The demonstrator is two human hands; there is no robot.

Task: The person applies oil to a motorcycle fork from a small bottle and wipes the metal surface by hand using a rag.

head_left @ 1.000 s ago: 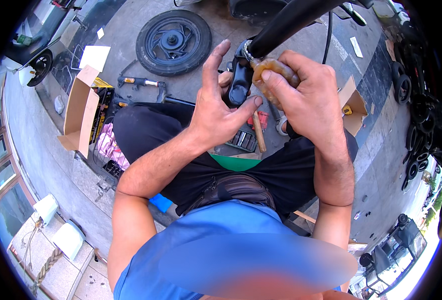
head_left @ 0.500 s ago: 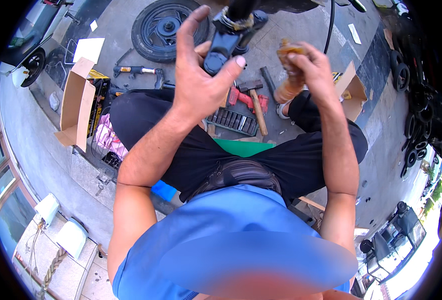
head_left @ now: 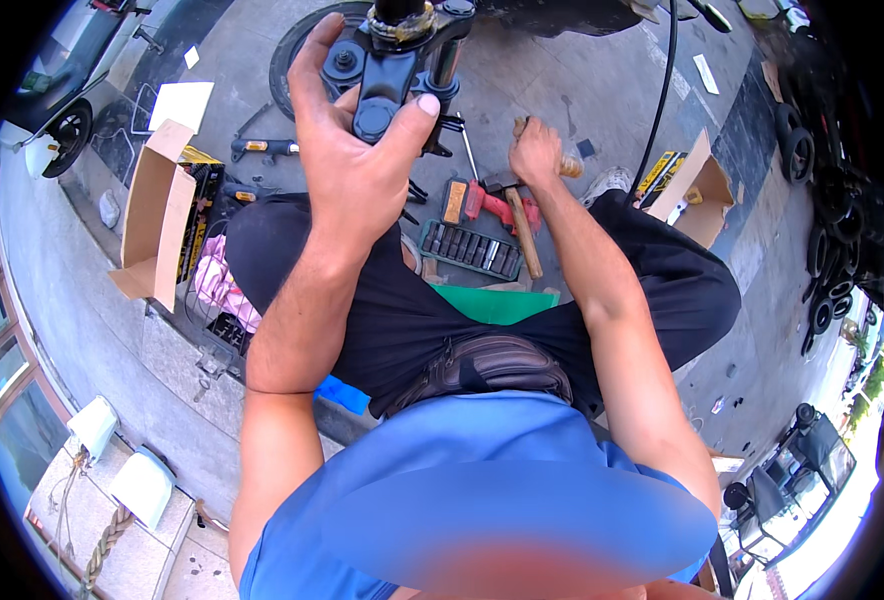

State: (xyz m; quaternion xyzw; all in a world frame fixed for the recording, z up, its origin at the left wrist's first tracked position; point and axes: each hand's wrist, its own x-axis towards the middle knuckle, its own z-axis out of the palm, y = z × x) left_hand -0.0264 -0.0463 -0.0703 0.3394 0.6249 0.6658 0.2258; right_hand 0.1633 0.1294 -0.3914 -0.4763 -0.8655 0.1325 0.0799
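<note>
My left hand [head_left: 357, 165] is closed around a black motorcycle fork clamp [head_left: 384, 95], thumb on one side and fingers on the other. Yellowish grease [head_left: 402, 27] rings the stem above the clamp, and a fork tube [head_left: 446, 62] stands at its right. Lower and to the right, my right hand [head_left: 539, 155] reaches down near the ground, its fingers closed on a crumpled amber plastic wrapper or bottle [head_left: 570, 166], mostly hidden by the hand. Just below that hand lies a hammer [head_left: 523, 230] with a wooden handle, its head beside a red power tool [head_left: 502, 208].
A green-edged socket set [head_left: 472, 249] lies between my legs. Behind the clamp is a wheel [head_left: 297, 50], partly covered. Open cardboard boxes stand left [head_left: 152, 225] and right [head_left: 700, 200]. A black cable [head_left: 664, 100] hangs at the right, and tyres [head_left: 800, 150] line the far right.
My right hand has gone down and left toward the ground with the amber thing. The clamp and my left hand have shifted left, now covering more of the wheel.
</note>
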